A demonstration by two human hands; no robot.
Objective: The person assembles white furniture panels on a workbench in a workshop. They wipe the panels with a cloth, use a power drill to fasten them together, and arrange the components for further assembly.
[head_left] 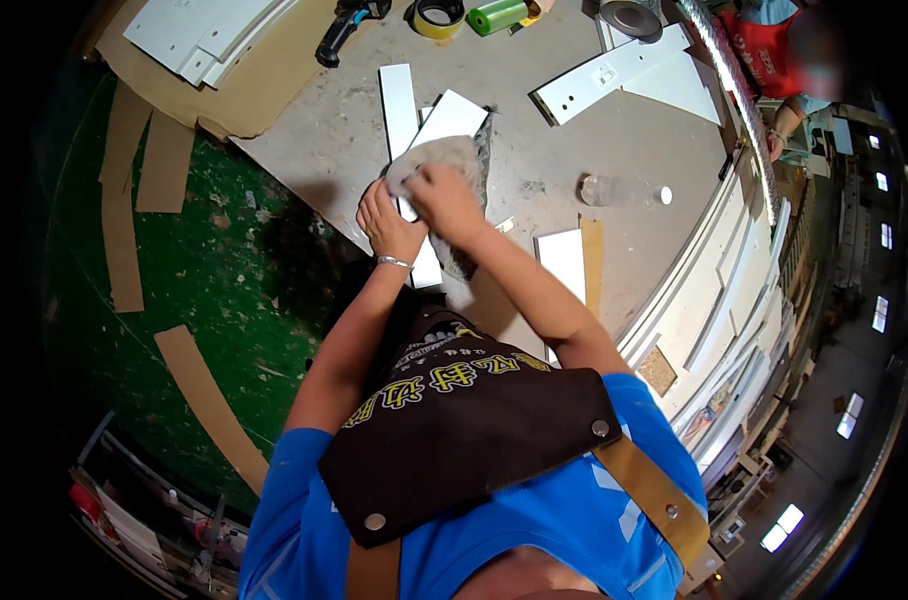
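Just above the frame's centre, toward twelve o'clock, we see both hands meet over a white panel piece (449, 118) lying on the grey worktop (534, 150). Our right hand (444, 200) is clenched on a wad of pale grey cloth (436, 155) and presses it onto the panel; our left hand (386, 222), a bracelet at its wrist, grips the panel's near edge to steady it.

What could go wrong, as we judge it — the panel is narrow and smooth-faced, so a hard push with the cloth could slide it out from under the left hand's grip, or knock it against the long white strip (398, 108) just beside it at ten o'clock. A clear bottle (619, 190) lies on its side at three o'clock, well apart, and seems out of harm's way.

The panel looks flat, glossy white, rectangular, with a dark edge on its right side — mostly hidden under the cloth.
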